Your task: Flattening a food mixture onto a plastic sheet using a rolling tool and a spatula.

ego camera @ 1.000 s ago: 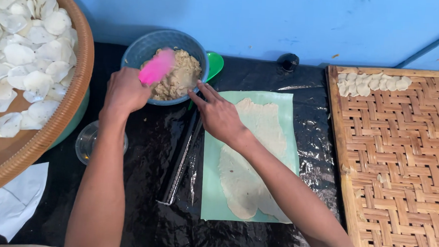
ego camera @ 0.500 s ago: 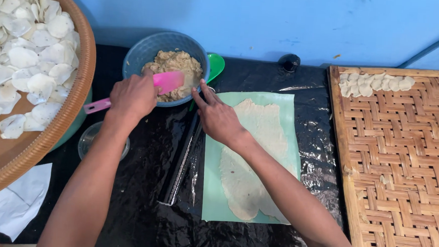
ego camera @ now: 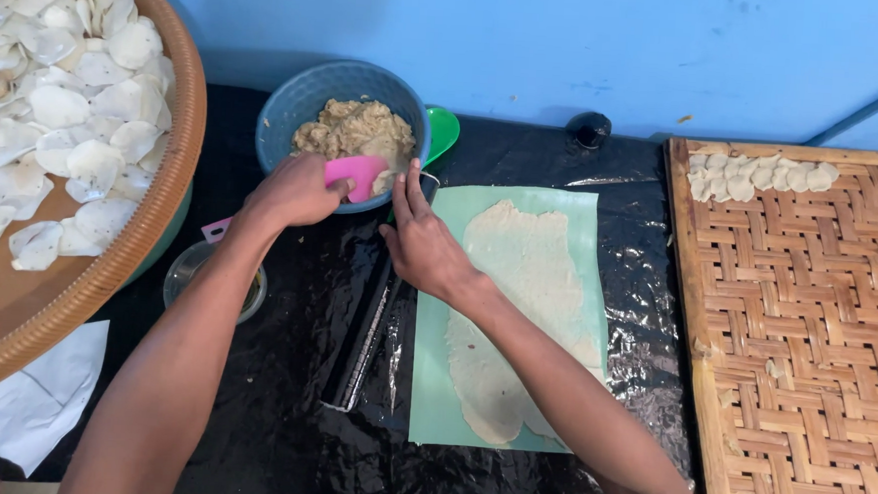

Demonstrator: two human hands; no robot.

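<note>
Right now the left hand (ego camera: 297, 191) is closed around a pink spatula (ego camera: 355, 175), whose blade dips into the near side of the blue bowl (ego camera: 296, 104) at the far middle of the black-covered table (ego camera: 289, 440). The handle's end pokes out below the wrist. The bowl holds a lumpy beige paste (ego camera: 355, 127); it looks soft, wet and sticky, likely to cling to the blade rather than slide off, so it is best carried in a heaped scoop with the blade kept level.

The right hand (ego camera: 424, 246) lies with fingers stretched out and close together, fingertips touching the bowl's right rim, as if steadying it. It pinches nothing. The bowl seems light plastic, apt to skid on the shiny black sheet if pushed sideways, so a hold at the rim suits it.

Just right of that hand lies a pale green sheet (ego camera: 431, 397) with a thin layer of paste (ego camera: 521, 311) spread along it; that layer looks fragile and easy to tear. A dark long bar (ego camera: 364, 338) lies beside the sheet's left edge. A green lid (ego camera: 443, 129) peeks from behind the bowl. Left stands a round woven tray (ego camera: 149, 232) full of white slices (ego camera: 56, 107); right, a woven mat (ego camera: 814, 347) bears a few pale pieces (ego camera: 758, 177) at its far edge. A small clear cup (ego camera: 189, 274) sits near the left forearm.
</note>
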